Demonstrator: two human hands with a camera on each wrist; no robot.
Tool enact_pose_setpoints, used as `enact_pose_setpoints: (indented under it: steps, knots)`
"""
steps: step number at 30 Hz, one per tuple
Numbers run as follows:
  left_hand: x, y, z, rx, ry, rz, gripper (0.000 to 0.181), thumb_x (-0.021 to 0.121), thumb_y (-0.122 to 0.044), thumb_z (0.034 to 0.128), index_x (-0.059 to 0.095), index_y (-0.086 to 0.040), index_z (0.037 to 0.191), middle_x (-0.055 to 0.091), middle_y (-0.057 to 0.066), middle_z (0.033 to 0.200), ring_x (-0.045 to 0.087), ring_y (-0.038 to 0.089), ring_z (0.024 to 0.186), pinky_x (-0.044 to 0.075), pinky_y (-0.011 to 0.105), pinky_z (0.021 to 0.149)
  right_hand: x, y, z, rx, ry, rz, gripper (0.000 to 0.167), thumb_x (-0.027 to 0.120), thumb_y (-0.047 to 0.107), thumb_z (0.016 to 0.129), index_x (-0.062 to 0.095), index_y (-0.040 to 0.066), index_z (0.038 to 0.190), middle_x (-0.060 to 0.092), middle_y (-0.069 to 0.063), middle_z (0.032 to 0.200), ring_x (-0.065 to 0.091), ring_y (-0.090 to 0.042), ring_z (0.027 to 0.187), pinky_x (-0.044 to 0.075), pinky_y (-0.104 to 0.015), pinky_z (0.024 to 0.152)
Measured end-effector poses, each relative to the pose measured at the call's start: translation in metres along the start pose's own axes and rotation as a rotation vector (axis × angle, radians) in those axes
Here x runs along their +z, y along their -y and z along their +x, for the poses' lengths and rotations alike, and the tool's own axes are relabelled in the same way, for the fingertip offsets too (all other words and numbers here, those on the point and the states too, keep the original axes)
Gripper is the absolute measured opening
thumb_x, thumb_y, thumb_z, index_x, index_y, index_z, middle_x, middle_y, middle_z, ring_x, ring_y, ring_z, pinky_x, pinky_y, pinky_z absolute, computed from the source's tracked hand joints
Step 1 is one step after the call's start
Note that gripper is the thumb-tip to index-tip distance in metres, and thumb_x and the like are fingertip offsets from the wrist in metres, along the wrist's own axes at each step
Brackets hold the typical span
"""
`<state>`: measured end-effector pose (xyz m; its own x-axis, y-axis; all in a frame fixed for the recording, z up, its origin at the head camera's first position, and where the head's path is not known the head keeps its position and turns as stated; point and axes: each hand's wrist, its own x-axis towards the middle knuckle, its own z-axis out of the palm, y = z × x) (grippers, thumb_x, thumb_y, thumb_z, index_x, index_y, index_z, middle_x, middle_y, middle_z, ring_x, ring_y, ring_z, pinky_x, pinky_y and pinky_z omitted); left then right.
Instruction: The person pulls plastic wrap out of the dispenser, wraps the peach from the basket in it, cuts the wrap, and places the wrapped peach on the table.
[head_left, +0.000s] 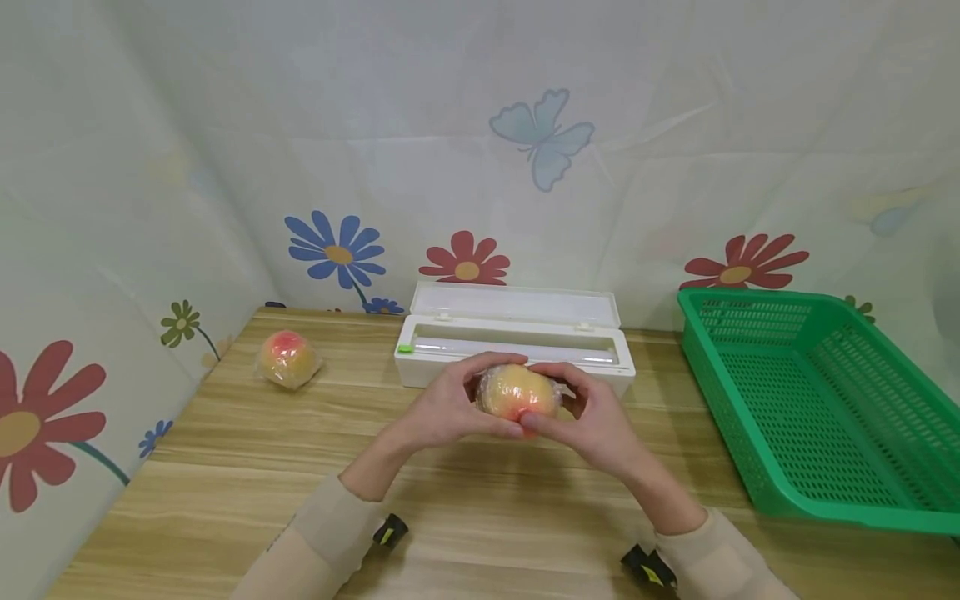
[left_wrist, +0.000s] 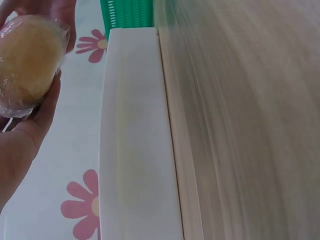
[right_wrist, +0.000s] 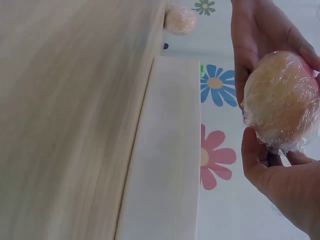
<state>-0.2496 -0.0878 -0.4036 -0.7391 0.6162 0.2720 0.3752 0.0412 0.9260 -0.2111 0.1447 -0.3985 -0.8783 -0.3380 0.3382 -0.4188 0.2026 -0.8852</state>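
Both hands hold a yellow and pink peach (head_left: 519, 393) wrapped in clear plastic film, raised in front of a white cling film dispenser (head_left: 517, 327) whose lid is up. The left hand (head_left: 452, 406) grips the fruit from the left, thumb along its lower side. From the other side, the right hand (head_left: 596, 417) curls its fingers and thumb around it. Crinkled film covers the peach (right_wrist: 281, 100) in the right wrist view. In the left wrist view, part of the peach (left_wrist: 30, 60) is cut off by the frame edge.
A second film-wrapped peach (head_left: 287, 359) sits at the table's back left. On the right stands a green plastic basket (head_left: 780, 492). A floral curtain (head_left: 450, 150) hangs behind the wooden table (head_left: 247, 483).
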Motion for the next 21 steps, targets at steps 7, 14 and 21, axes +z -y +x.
enact_pose_setpoints:
  steps: [7, 14, 21]
  knots:
    - [-0.0049, -0.0006, -0.0004, -0.028, 0.003, 0.057, 0.081, 0.092, -0.026, 0.0795, 0.053, -0.02, 0.15, 0.062, -0.002, 0.13, 0.058, 0.023, 0.113, 0.054, 0.037, 0.094, 0.0023, -0.0011, -0.0009, -0.018, -0.009, -0.019, 0.056, 0.082, 0.012, 0.088, 0.059, 0.008, 0.139, 0.061, -0.007, 0.13, 0.057, -0.029, 0.116, 0.051, -0.029, 0.098]
    - [-0.0034, -0.0037, 0.0008, -0.053, -0.008, 0.073, 0.098, 0.089, -0.026, 0.0823, 0.032, -0.02, 0.161, 0.059, 0.002, 0.138, 0.06, 0.021, 0.117, 0.053, 0.035, 0.097, 0.0019, -0.0013, -0.0012, -0.035, 0.04, -0.069, 0.058, 0.076, 0.018, 0.095, 0.054, 0.011, 0.148, 0.058, -0.007, 0.127, 0.055, -0.03, 0.113, 0.054, -0.03, 0.091]
    - [0.0014, -0.0068, 0.0023, 0.039, -0.151, 0.084, 0.075, 0.086, -0.023, 0.0865, 0.045, -0.019, 0.149, 0.045, 0.0, 0.148, 0.051, 0.022, 0.131, 0.051, 0.041, 0.101, 0.0048, -0.0032, 0.0008, 0.006, -0.032, -0.036, 0.045, 0.064, 0.019, 0.103, 0.055, 0.001, 0.144, 0.057, -0.013, 0.132, 0.055, -0.03, 0.117, 0.053, -0.027, 0.093]
